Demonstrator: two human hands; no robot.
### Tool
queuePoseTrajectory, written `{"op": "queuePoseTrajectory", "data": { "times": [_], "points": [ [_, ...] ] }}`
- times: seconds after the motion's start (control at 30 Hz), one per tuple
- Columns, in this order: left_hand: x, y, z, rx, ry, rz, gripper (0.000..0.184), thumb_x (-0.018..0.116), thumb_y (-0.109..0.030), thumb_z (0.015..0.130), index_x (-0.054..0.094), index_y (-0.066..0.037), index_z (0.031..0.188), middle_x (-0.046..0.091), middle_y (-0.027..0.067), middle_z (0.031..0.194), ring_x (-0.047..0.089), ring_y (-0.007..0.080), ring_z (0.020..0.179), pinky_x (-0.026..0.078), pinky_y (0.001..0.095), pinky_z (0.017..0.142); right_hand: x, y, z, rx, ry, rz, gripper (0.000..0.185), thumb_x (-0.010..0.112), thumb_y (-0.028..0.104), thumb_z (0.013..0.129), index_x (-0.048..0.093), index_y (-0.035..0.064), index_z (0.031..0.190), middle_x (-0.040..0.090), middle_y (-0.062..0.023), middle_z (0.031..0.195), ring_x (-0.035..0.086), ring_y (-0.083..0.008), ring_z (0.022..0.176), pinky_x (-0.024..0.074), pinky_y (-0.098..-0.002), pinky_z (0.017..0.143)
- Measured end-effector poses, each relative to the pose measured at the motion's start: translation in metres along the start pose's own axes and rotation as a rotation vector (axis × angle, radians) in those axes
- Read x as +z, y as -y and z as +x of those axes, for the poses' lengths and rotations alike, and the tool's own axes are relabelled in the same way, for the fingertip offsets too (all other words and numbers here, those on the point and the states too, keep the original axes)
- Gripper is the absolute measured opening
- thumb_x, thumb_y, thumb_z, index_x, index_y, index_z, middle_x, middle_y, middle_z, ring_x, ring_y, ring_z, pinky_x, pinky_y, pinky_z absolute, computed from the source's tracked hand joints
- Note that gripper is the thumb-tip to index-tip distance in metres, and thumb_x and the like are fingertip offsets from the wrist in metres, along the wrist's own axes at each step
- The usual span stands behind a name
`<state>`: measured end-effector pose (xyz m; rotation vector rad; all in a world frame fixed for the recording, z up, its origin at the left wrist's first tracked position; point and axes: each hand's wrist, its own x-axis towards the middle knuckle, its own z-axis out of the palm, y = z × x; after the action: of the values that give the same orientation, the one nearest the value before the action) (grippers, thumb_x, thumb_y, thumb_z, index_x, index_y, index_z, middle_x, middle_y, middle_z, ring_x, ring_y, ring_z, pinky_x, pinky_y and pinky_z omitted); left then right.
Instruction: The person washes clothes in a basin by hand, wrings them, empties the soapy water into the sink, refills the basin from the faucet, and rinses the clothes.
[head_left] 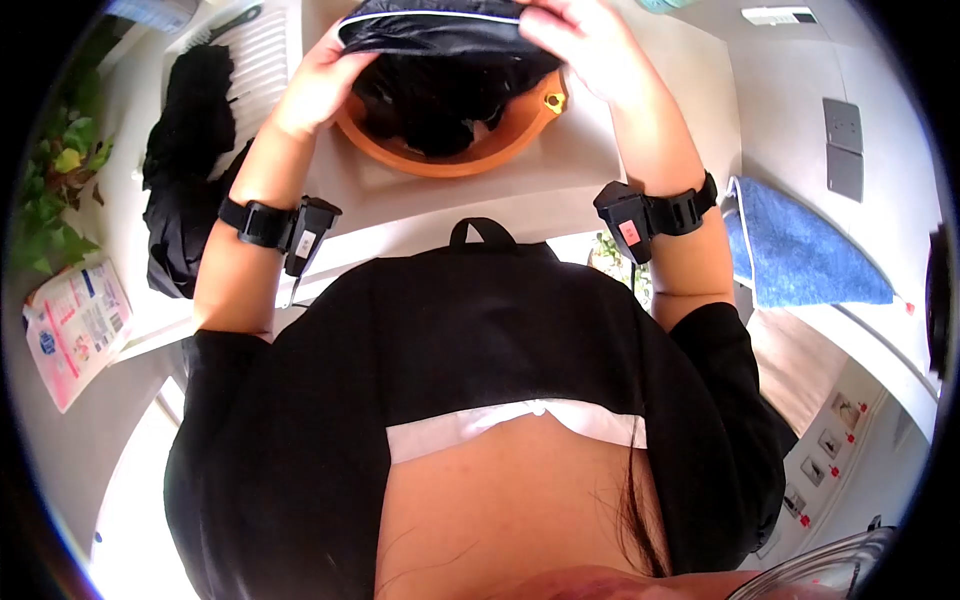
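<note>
A black, slightly shiny garment with a white piped edge (440, 35) is stretched between my hands above an orange basin (430, 165). My left hand (328, 85) grips its left side, thumb on the near face. At the opposite side my right hand (575, 40) is closed on the cloth near the end of the white piping. More black fabric (450, 100) fills the basin beneath and looks wet; whether it is part of the same garment I cannot tell. The basin stands in a white sink (580, 150), with a small yellow fitting (553, 101) on its right wall.
Dark clothes (190, 130) are heaped at the left by a white ribbed washboard (262, 85). A printed packet (78, 325) and green leaves (65, 190) lie further left. To the right hang a blue towel (800, 250) and wall switches (843, 145).
</note>
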<state>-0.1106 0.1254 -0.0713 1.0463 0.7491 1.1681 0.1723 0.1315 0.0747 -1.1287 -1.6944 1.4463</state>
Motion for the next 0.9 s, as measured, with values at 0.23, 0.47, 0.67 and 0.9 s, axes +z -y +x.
{"op": "queuePoseTrajectory", "data": {
  "times": [0.23, 0.47, 0.67, 0.9],
  "points": [
    [0.04, -0.068, -0.012, 0.131, 0.051, -0.446, 0.034, 0.051, -0.005, 0.087, 0.052, -0.003, 0.121, 0.059, 0.0101, 0.115, 0.057, 0.0224, 0.105, 0.042, 0.0365, 0.097, -0.019, -0.099, 0.011, -0.23, 0.396, -0.733, 0.039, 0.075, 0.03, 0.07, 0.061, 0.0003, 0.089, 0.058, -0.0148, 0.113, 0.056, -0.0297, 0.095, 0.0447, -0.0365, 0.079],
    [0.037, -0.106, -0.019, 0.13, 0.069, 0.125, 0.065, 0.065, -0.007, 0.075, 0.037, -0.004, 0.133, 0.053, 0.0124, 0.12, 0.053, 0.0206, 0.108, 0.041, 0.0351, 0.096, -0.012, -0.14, -0.002, 0.234, 0.096, 0.197, 0.024, 0.055, 0.018, 0.091, 0.052, 0.0046, 0.112, 0.055, 0.0008, 0.1, 0.05, -0.0093, 0.095, 0.0407, -0.0253, 0.086],
    [0.015, -0.102, -0.027, -0.161, 0.213, 1.036, 0.063, 0.083, -0.025, 0.06, 0.056, 0.0, 0.111, 0.058, 0.0137, 0.1, 0.056, 0.0263, 0.095, 0.043, 0.0322, 0.086, -0.051, -0.125, -0.007, 0.178, -0.097, 0.393, 0.024, 0.054, 0.013, 0.092, 0.055, 0.0022, 0.114, 0.06, -0.0014, 0.102, 0.054, -0.0108, 0.096, 0.0427, -0.0262, 0.087],
    [-0.01, -0.107, -0.029, -0.166, 0.215, 0.81, 0.033, 0.072, -0.028, 0.078, 0.062, 0.002, 0.09, 0.057, 0.005, 0.082, 0.054, 0.0147, 0.081, 0.043, 0.0282, 0.074, -0.08, -0.082, -0.018, -0.004, 0.024, 0.128, 0.04, 0.066, 0.015, 0.084, 0.052, -0.0007, 0.118, 0.06, -0.0064, 0.106, 0.057, -0.0144, 0.095, 0.0475, -0.0283, 0.081]
  ]
}}
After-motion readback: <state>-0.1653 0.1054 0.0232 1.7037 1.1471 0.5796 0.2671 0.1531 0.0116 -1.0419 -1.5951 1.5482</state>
